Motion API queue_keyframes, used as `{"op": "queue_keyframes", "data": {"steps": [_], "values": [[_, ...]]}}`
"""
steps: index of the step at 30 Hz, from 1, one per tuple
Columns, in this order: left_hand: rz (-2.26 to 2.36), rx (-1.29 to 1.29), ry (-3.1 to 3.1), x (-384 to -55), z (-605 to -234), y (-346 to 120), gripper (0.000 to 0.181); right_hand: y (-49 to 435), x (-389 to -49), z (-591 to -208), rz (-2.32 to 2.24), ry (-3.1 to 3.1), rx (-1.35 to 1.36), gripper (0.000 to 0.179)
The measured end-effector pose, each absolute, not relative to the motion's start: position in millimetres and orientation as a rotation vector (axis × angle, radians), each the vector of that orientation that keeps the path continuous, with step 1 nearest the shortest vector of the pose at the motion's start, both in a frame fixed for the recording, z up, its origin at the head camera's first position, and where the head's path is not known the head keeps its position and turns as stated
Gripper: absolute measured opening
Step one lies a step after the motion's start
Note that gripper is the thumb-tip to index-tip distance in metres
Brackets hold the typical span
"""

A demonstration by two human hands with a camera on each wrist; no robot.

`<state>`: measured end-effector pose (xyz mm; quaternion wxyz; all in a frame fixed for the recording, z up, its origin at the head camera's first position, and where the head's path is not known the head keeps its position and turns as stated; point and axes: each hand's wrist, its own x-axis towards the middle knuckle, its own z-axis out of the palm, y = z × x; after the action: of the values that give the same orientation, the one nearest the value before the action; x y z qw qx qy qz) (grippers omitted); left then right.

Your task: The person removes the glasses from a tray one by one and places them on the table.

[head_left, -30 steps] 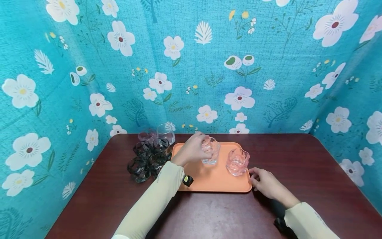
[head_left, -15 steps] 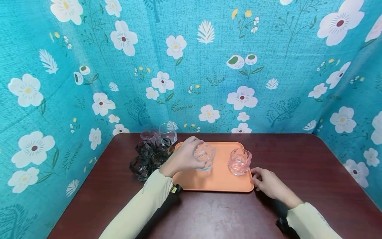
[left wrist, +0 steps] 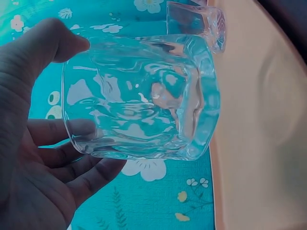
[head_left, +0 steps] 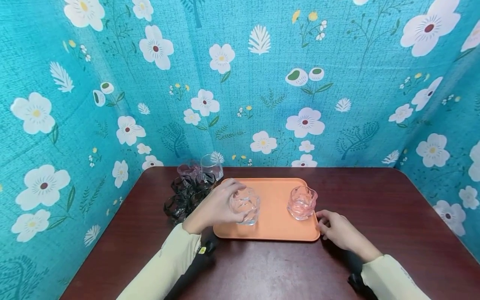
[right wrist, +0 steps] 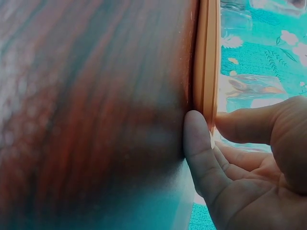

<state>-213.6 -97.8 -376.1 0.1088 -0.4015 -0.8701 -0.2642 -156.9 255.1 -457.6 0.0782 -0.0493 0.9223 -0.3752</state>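
My left hand [head_left: 215, 208] grips a clear glass tumbler [head_left: 245, 208] with wavy sides, thumb on one side of the rim and fingers on the other. The tumbler is upright close over the left part of an orange tray [head_left: 273, 223]; in the left wrist view its thick base [left wrist: 204, 105] overlaps the tray edge. A pink-tinted glass tumbler [head_left: 301, 204] stands at the tray's right end. At the tray's front right corner my right hand [head_left: 337, 230] pinches the rim between thumb and fingers, as the tray edge [right wrist: 207, 57] in the right wrist view shows.
Several dark glasses [head_left: 176, 207] cluster just left of the tray, partly behind my left hand. Behind them stand a purplish glass [head_left: 188, 168] and a clear glass [head_left: 212, 168]. A flowered turquoise cloth [head_left: 240, 83] rises behind the dark wooden table [head_left: 270, 271].
My left hand has carried the clear tumbler leftward and toward me, from the tray's middle to its left part. The right hand keeps its place at the tray's corner.
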Motion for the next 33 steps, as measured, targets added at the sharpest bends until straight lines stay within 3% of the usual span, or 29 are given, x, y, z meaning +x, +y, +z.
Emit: {"op": "queue_keyframes", "data": {"steps": [9,33], "values": [[-0.772,-1.157,-2.565,-188,-374,-131,0.062,254,-157,-457,-1.115,2.768,-0.144,0.028],[-0.680,-0.626,-2.780,-132,-412,-211,0.065,255,-158,-457,-1.095,2.755,-0.128,0.030]]}}
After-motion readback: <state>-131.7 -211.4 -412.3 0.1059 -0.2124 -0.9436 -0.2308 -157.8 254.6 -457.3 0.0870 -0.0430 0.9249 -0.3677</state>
